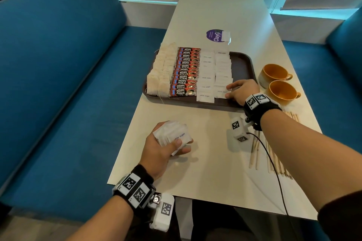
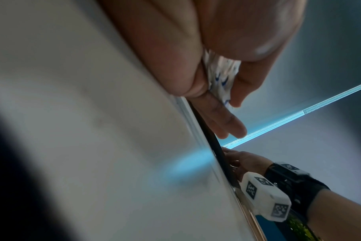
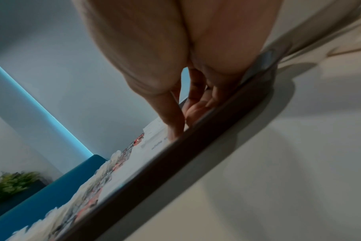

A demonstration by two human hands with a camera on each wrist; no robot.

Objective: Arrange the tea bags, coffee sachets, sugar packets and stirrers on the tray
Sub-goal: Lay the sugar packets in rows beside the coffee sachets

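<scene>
L hand [image 1: 166,143] gripping sugar packet stack [image 1: 172,135], R hand [image 1: 242,92] fingers relaxed, touching packets on tray [image 1: 244,64]

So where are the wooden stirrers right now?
In the head view the wooden stirrers lie loose on the table, off the tray, at the right under the person's right forearm and nearer the camera than the two orange cups.

On the cream surface [image 1: 205,162] a dark brown tray [image 1: 244,64] carries beige tea bags [image 1: 159,72], red-and-black coffee sachets [image 1: 185,72] and white sugar packets [image 1: 213,72] with blue lettering, beside two orange-lined cups [image 1: 278,82], pale wooden stirrers [image 1: 274,160], a purple sticker [image 1: 215,35] and blue seats [image 1: 58,84].
</scene>
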